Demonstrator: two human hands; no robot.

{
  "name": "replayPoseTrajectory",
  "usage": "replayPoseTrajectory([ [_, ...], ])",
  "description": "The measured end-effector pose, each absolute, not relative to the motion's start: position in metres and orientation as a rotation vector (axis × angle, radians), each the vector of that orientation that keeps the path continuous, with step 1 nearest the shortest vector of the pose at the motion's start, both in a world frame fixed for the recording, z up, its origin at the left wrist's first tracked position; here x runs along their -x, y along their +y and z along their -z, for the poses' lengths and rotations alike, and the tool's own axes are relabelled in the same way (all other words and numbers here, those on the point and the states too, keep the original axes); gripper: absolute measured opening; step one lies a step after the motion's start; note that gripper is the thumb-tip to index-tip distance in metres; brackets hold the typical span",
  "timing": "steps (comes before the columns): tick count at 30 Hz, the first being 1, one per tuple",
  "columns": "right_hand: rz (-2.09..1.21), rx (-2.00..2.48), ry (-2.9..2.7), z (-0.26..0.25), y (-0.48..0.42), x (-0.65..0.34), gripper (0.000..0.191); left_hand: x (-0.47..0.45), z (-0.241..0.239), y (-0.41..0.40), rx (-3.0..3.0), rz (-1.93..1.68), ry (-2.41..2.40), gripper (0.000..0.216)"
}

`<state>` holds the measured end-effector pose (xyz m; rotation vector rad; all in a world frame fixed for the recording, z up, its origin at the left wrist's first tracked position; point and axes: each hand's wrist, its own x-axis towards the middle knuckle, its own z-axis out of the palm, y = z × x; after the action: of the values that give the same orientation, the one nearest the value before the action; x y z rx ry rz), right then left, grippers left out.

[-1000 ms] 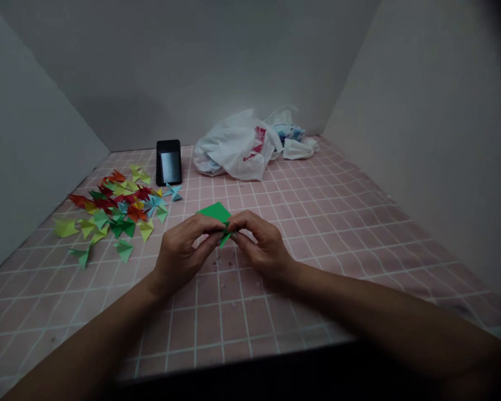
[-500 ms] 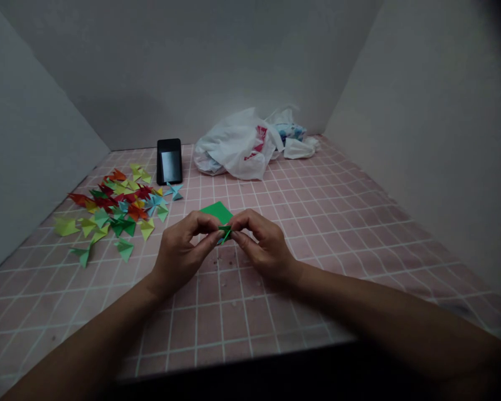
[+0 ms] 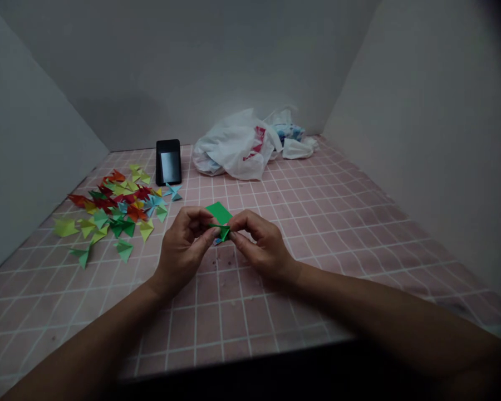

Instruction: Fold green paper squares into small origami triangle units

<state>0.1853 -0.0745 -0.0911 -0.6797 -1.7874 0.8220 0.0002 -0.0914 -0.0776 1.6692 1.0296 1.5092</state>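
Observation:
A small folded piece of green paper (image 3: pixel 224 231) is held between my two hands above the table. My left hand (image 3: pixel 187 239) pinches its left side between thumb and fingers. On its right end, the thumb and forefinger of my right hand (image 3: pixel 262 243) are closed. Just behind the fingers lies a flat green paper sheet (image 3: pixel 219 211), its near part hidden by the hands. A bit of blue (image 3: pixel 217 241) shows beneath the folded paper, too small to make out.
Many-coloured folded paper shapes (image 3: pixel 121 227) lie piled on the left of the pink checked tablecloth (image 3: pixel 267 323). A black phone-like device (image 3: pixel 168 162) stands behind them. White plastic bags (image 3: pixel 234 146) rest at the back, and walls close in three sides.
The folded green paper has turned and spread a little, showing more of its face. My left fingers have shifted slightly left and up; my right hand stays nearly still.

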Motion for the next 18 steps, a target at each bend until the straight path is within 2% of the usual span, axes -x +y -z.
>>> replayPoseTrajectory([
  [4, -0.852, 0.689, -1.729, 0.094, -0.073, -0.184, 0.007, -0.001, 0.079, -0.091, -1.581, -1.476, 0.947, 0.025],
  [8, -0.915, 0.722, -1.648, 0.097, -0.073, -0.182, 0.007, -0.006, 0.085, -0.092, -1.58, -1.413, 0.89, 0.063],
  [12, -0.927, 0.72, -1.673, 0.096, -0.074, -0.182, 0.006, -0.008, 0.089, -0.093, -1.596, -1.437, 0.988, 0.045],
  [18, -0.906, 0.675, -1.726, 0.095, -0.076, -0.183, 0.008, -0.007, 0.088, -0.094, -1.599, -1.482, 0.988, 0.042],
])
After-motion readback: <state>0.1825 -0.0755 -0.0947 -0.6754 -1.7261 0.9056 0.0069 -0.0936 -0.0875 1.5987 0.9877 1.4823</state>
